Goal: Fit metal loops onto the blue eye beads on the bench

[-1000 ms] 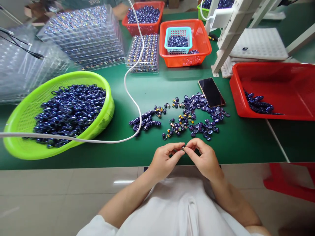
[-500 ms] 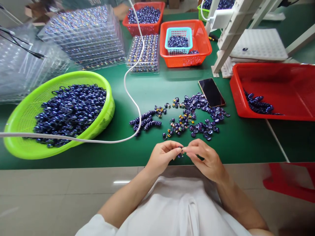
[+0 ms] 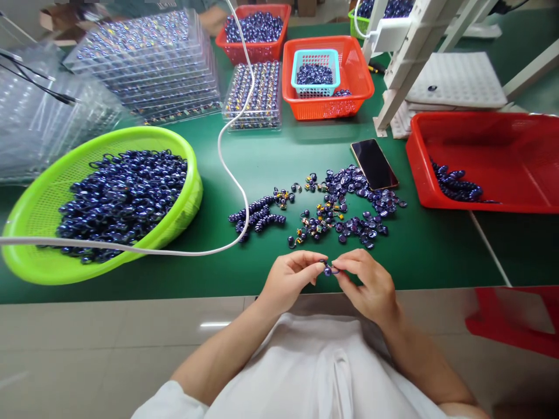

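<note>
Close to the table's front edge, a small shiny dark-blue piece (image 3: 328, 271) with a rounded bead-like part is between my two hands. My left hand (image 3: 292, 277) pinches it from the left with thumb and forefinger. From the right, my right hand (image 3: 365, 282) pinches its other side with the fingertips. Just beyond my hands lie loose dark-blue round caps (image 3: 363, 228) and small pieces with gold-coloured parts (image 3: 321, 221). To the left of these, rows of dark-blue ring-like pieces (image 3: 262, 216) are stacked together on the green table (image 3: 209, 271).
A green basket (image 3: 195, 201) of dark-blue pieces stands at left, a white cable (image 3: 192, 252) crossing it. Clear trays (image 3: 174, 87) are stacked behind. A phone (image 3: 374, 164) touches the caps. Red bins (image 3: 502, 198) and an orange basket (image 3: 362, 96) stand right and back, near a metal post (image 3: 406, 64).
My right fingertips have drawn a little apart from my left ones and now grip the right side of the dark-blue piece. More of its rounded part shows. The view has shifted slightly.
</note>
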Demonstrator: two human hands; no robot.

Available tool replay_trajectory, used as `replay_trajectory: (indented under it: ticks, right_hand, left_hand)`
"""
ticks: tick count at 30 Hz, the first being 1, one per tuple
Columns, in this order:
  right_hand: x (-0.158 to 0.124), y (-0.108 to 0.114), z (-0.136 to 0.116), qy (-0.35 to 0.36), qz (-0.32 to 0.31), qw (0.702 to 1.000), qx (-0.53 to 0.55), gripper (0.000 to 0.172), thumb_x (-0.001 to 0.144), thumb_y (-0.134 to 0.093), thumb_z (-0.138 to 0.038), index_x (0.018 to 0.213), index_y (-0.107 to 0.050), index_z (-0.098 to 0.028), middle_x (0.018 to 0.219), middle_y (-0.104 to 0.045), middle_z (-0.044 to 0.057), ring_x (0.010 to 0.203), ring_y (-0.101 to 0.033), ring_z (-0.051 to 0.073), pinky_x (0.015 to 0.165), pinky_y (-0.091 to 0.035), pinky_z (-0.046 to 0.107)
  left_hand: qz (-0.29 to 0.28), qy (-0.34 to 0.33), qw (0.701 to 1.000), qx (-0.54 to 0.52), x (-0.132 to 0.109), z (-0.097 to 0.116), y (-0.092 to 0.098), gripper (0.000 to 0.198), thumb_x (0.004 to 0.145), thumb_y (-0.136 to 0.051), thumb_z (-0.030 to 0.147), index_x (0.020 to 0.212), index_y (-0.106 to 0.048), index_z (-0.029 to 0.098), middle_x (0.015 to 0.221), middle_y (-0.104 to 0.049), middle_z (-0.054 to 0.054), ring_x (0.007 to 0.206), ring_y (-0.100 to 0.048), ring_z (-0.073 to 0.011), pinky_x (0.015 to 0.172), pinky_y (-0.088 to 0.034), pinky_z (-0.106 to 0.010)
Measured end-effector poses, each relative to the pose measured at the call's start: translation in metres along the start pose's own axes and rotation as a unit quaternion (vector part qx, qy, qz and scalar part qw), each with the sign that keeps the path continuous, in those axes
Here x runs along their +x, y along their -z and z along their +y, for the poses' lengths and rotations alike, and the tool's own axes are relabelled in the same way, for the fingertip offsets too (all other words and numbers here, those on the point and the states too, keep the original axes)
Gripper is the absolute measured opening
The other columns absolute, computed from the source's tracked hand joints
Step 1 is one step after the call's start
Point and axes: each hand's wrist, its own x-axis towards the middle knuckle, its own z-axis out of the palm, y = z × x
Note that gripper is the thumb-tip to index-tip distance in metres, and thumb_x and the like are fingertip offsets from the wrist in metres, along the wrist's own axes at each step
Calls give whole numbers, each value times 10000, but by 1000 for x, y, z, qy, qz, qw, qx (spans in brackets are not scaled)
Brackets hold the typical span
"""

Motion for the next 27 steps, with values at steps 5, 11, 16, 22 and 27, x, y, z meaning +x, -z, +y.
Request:
replay_trajectory:
  ticks: [5, 11, 16, 22, 27]
  right_hand:
    - [2, -3, -3, 21, 19, 1000, 3, 380, 880, -612, -52, 1190, -623, -272, 928, -688, 47, 813, -649, 173, 688, -533, 321]
    - [3, -5, -3, 17, 24, 1000, -3, 387, 884, -613, -52, 1205, -623, -267, 931, -682, 49, 814, -644, 171, 693, -535, 326]
    - [3, -6, -5, 7, 23, 1000, -12, 363, 884, -607, -46, 1181, -620, -254, 929, -679, 48, 814, -641, 168, 697, -532, 324]
    - [3, -8, -8, 16, 26, 998, -49, 343, 870, -609, -37, 1158, -615, -222, 925, -689, 64, 822, -644, 187, 714, -523, 351]
    - [3, -7, -11, -14, 29, 997, -69, 282, 875, -603, -53, 1104, -632, -215, 933, -703, 61, 844, -663, 195, 747, -520, 351]
  left_hand:
    - [7, -13, 999, 44, -4, 2, -2, 219, 717, -810, 310, 863, -795, 147, 757, -761, -53, 642, -627, -125, 574, -505, -209]
    - [8, -56, 995, 76, -7, -5, 0, 172, 766, -765, 261, 897, -801, 156, 813, -780, -62, 649, -647, -129, 585, -511, -210]
    - [-1, -112, 987, 116, -8, -5, 2, 152, 807, -719, 218, 924, -797, 159, 863, -780, -74, 695, -680, -148, 622, -534, -229]
    - [13, -227, 950, 213, -8, -8, 2, 165, 840, -678, 172, 960, -788, 149, 845, -762, -90, 736, -684, -164, 651, -536, -244]
    - [11, -298, 923, 244, -6, -11, 1, 172, 851, -669, 125, 987, -772, 144, 822, -754, -83, 717, -670, -147, 667, -532, -241]
